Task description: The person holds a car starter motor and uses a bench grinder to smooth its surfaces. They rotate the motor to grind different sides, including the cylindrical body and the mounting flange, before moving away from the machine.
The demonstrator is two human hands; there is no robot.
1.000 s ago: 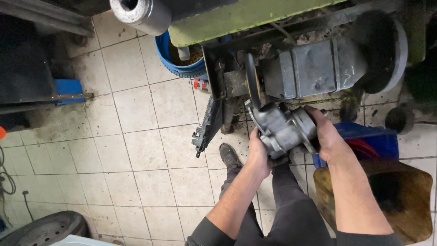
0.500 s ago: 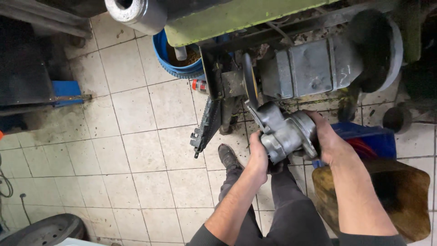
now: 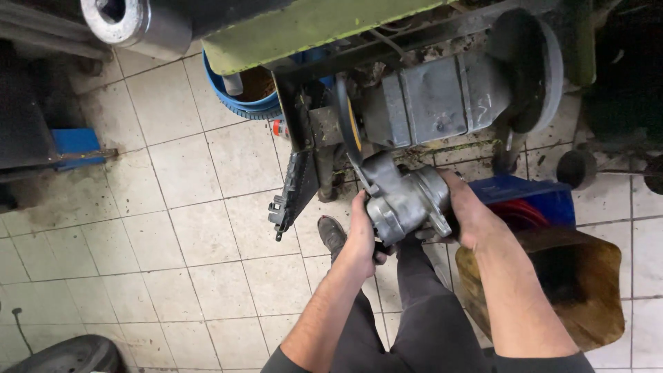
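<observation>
A heavy gray metal part (image 3: pixel 404 200) is being held up in both hands.

The left hand (image 3: pixel 362 238) is being wrapped tight around its near side, and the right hand (image 3: pixel 469 214) is being pressed tight on its far side. The part is being kept just under a big gray machine (image 3: pixel 442 97), above the tiled floor (image 3: pixel 173 221), beside a blue box (image 3: pixel 532 193).
</observation>
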